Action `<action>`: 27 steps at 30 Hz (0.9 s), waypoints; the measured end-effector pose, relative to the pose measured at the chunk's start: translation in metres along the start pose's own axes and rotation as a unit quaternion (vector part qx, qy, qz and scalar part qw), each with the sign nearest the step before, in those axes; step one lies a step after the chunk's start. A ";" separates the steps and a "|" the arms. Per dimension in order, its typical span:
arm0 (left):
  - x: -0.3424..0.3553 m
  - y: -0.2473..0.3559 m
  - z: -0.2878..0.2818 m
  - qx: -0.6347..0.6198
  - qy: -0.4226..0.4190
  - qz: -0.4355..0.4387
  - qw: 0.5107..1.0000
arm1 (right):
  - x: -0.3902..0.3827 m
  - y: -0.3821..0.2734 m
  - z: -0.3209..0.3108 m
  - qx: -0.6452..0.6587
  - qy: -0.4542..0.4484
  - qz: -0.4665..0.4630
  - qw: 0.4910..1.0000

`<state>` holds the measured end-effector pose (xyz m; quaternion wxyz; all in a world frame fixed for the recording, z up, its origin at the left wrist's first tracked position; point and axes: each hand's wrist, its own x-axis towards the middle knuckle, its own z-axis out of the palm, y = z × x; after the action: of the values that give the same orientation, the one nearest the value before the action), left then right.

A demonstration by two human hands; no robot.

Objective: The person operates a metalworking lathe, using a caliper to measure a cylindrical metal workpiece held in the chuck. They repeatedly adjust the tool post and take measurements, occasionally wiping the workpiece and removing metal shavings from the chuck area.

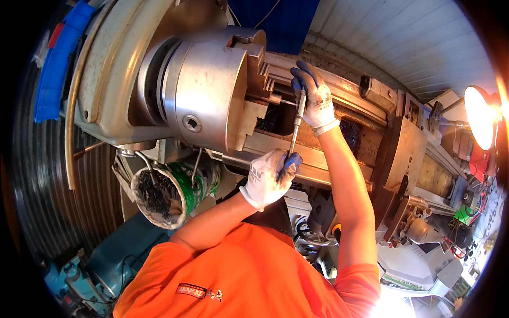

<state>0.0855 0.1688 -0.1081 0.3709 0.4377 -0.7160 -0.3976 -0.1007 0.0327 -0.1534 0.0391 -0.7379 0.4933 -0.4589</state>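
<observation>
A long metal bar handle with a thicker middle, which looks like a tap wrench (298, 121), stands across the front of a lathe chuck (204, 90). My left hand (269, 177), in a white glove with dark blue fingertips, is closed round its near end. At its far end my right hand (317, 100), gloved alike, holds the bar by the thumb side, with fingers bent upward. A thin shaft runs left from the wrench to a small round workpiece (274, 98) between the chuck jaws (259, 79). Where the shaft enters the workpiece is too small to make out.
Lathe bed rails run right to the carriage (405, 151). Below the chuck hangs a green bucket (199, 183) with dark shavings inside. A lit work lamp (480, 116) shines at right. A blue tray (61, 63) lies at the upper left.
</observation>
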 end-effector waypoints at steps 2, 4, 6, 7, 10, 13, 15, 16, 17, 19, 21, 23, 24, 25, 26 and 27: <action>0.003 0.000 0.000 0.052 0.023 0.035 0.998 | 0.000 -0.004 -0.001 0.005 -0.003 0.006 1.000; 0.011 0.004 -0.003 0.074 0.040 0.079 0.993 | -0.004 -0.006 0.001 0.024 -0.005 0.029 0.999; 0.023 0.013 -0.008 0.085 0.056 0.119 0.988 | -0.016 -0.004 0.008 0.055 -0.007 0.069 0.996; 0.029 0.018 -0.010 0.092 0.056 0.112 0.988 | -0.023 -0.002 0.013 0.055 -0.001 0.084 0.995; 0.045 0.037 -0.015 0.117 0.059 0.082 0.988 | -0.038 -0.011 0.021 0.053 -0.021 0.151 0.987; 0.073 0.064 -0.021 0.191 0.054 0.038 0.979 | -0.073 -0.002 0.045 0.130 -0.020 0.306 0.943; 0.096 0.085 -0.025 0.278 -0.002 -0.017 0.961 | -0.099 0.003 0.057 0.251 0.046 0.300 0.919; 0.108 0.093 -0.030 0.315 -0.029 -0.053 0.947 | -0.084 -0.019 0.053 0.156 0.035 0.243 0.957; 0.123 0.103 -0.033 0.347 -0.065 -0.079 0.932 | -0.089 -0.028 0.051 0.141 0.051 0.258 0.954; 0.150 0.119 -0.037 0.364 -0.102 -0.100 0.920 | -0.096 -0.047 0.048 0.118 0.082 0.284 0.948; 0.173 0.120 -0.040 0.410 -0.137 -0.104 0.896 | -0.086 -0.069 0.033 0.057 -0.033 0.418 0.906; 0.197 0.113 -0.034 0.453 -0.157 -0.114 0.870 | -0.074 -0.097 0.017 0.051 -0.012 0.429 0.902; 0.204 0.107 -0.027 0.461 -0.143 -0.090 0.871 | -0.077 -0.103 0.014 0.051 -0.007 0.437 0.898; 0.212 0.100 -0.023 0.453 -0.132 -0.095 0.877 | -0.077 -0.109 0.012 0.053 -0.005 0.441 0.896; 0.218 0.092 -0.019 0.461 -0.129 -0.092 0.873 | -0.076 -0.115 0.009 0.070 0.004 0.440 0.895; 0.222 0.088 -0.017 0.468 -0.125 -0.093 0.870 | -0.074 -0.123 0.004 0.088 0.011 0.438 0.895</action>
<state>-0.0044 -0.0132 0.0180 -0.0085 0.5711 -0.8148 -0.0995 -0.0197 0.1501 -0.1399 0.2955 -0.4355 0.7244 -0.4452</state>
